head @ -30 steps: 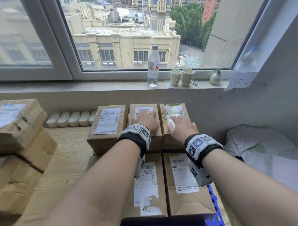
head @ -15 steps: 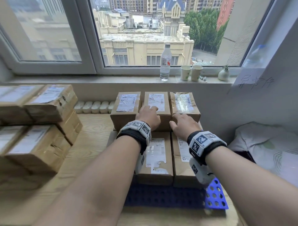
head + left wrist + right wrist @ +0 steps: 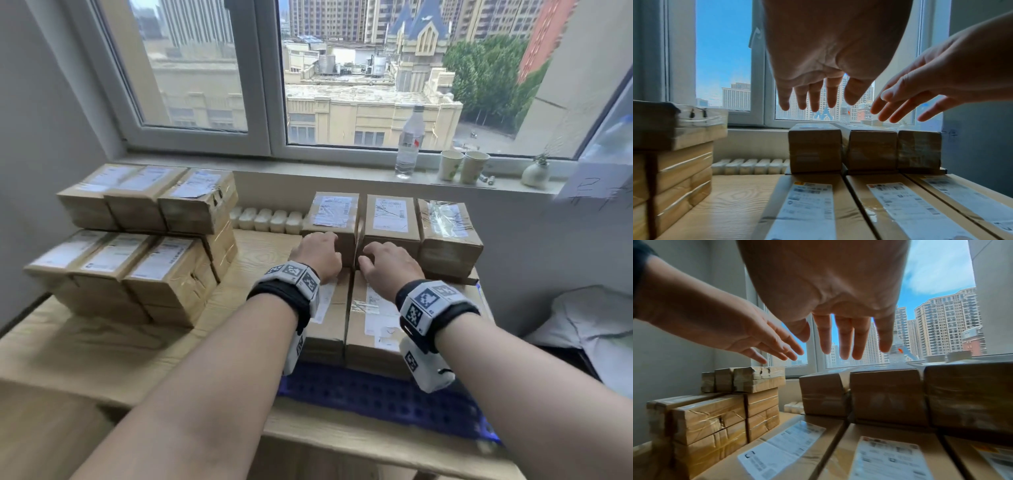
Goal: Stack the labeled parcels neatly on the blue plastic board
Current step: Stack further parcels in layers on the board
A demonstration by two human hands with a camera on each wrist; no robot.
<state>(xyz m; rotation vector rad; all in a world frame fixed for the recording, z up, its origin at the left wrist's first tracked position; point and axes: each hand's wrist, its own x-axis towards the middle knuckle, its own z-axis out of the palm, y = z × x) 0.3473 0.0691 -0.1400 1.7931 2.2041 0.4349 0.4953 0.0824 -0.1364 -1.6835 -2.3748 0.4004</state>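
Observation:
On the blue plastic board lies a layer of brown labeled parcels with a row of three more parcels on top at the back. My left hand hovers in front of the left parcel of that row, fingers straight and spread, holding nothing. Beside it, my right hand hangs before the middle parcel, also spread and empty. In both wrist views the fingers stay clear of the boxes.
A bigger pile of taped parcels stands on the wooden table at the left. White blocks line the wall. A bottle, two cups and a small vase sit on the sill. A white bundle lies right.
Both hands have drawn back off the tops of the upper-row parcels toward me and now hover before their front faces. The head view has pulled back and turned left.

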